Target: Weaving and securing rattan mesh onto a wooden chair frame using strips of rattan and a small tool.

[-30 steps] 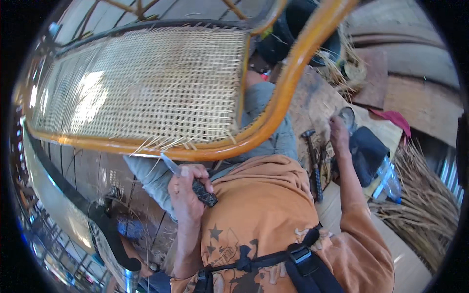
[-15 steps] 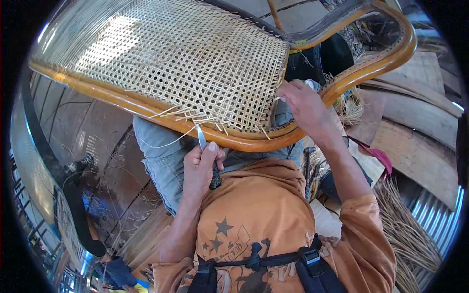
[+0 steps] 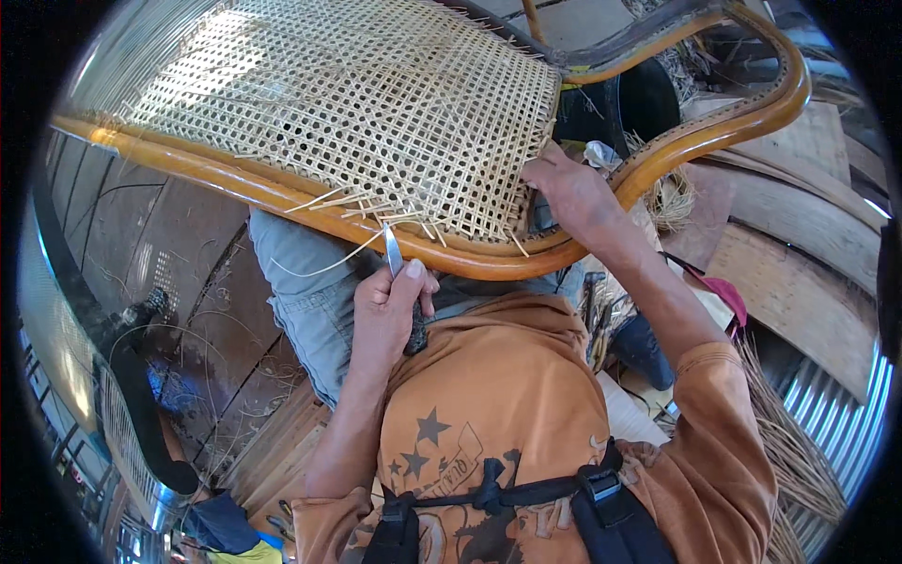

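Head view: the right hand (image 3: 575, 193) has come up from the floor tools to grip the chair frame (image 3: 282, 199); the left hand (image 3: 390, 305), clamped on a knife (image 3: 393, 252), now meets loose cane ends (image 3: 376, 209), so trimming looks underway.

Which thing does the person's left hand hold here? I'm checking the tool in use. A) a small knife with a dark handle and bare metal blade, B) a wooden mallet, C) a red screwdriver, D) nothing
A: the left hand is closed on a small knife with a dark handle and bare metal blade, its tip up at the loose cane ends along the orange wooden chair frame.
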A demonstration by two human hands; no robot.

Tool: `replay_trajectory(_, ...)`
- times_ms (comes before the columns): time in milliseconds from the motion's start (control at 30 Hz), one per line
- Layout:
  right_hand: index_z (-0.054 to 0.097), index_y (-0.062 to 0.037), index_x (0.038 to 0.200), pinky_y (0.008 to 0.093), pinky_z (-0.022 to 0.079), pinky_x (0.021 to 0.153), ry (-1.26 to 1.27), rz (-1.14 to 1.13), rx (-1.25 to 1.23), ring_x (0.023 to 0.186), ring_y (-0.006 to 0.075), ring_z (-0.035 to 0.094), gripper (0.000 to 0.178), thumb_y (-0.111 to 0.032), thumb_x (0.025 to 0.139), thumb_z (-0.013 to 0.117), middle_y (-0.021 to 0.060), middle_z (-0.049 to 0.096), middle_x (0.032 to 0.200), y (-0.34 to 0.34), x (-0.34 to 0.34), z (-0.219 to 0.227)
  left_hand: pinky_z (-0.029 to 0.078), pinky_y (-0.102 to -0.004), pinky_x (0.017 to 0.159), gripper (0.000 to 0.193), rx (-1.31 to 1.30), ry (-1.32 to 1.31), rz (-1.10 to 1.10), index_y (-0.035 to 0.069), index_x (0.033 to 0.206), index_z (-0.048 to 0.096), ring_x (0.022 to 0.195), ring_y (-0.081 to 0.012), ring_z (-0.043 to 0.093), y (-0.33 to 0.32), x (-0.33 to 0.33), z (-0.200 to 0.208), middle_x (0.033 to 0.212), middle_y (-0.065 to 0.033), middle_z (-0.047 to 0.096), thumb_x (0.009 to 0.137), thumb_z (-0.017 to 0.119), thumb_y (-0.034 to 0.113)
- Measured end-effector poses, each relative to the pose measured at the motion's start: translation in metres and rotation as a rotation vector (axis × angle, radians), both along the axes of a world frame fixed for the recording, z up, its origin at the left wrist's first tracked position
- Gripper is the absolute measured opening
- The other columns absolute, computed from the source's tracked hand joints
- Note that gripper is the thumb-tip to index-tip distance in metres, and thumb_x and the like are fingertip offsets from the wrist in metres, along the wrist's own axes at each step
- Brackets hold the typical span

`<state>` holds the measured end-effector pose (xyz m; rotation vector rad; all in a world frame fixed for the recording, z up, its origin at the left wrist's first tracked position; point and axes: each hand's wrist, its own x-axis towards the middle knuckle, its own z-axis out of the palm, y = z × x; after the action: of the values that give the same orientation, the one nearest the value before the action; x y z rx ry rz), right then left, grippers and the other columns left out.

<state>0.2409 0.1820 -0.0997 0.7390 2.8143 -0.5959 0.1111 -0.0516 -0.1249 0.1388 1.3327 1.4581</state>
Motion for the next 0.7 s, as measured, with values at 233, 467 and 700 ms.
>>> replay_trajectory(233,0.061,-0.0051,0.100,0.0299,0.047,0.075,0.430,-0.326,0.028,0.084,0.0234,0.059,0.016,-0.005,0.086,0.052,0.0109,0.061,0.093,-0.010,0.046,0.046,0.042,-0.0234,0.051,0.027,0.004,-0.008,0.010,0.000,0.077,0.058,0.055,-0.0095,0.050,0.000,0.000,0.000,0.073,-0.0061,0.059,0.091,0.053,0.022)
replay_trajectory(467,0.062,-0.0061,0.091,0.0390,0.047,0.064,0.026,-0.767,0.084,0.070,0.0320,0.062,0.013,-0.016,0.084,0.058,0.0158,0.062,0.077,-0.002,0.205,-0.025,0.042,-0.0239,0.054,0.027,-0.001,0.002,0.047,0.000,0.074,0.056,0.056,-0.0119,0.050,0.004,0.002,0.001,0.072,-0.0075,0.058,0.091,0.053,0.020)
replay_trajectory(700,0.061,-0.0029,0.089,0.0338,0.047,0.063,-0.186,-0.946,-0.033,0.068,0.0233,0.061,0.013,-0.007,0.077,0.059,0.0132,0.062,0.073,-0.036,0.298,-0.107,0.042,-0.0246,0.054,0.028,0.009,0.040,0.060,0.000,0.073,0.056,0.057,-0.0129,0.050,0.004,0.004,-0.001,0.073,-0.0082,0.057,0.090,0.054,0.021)
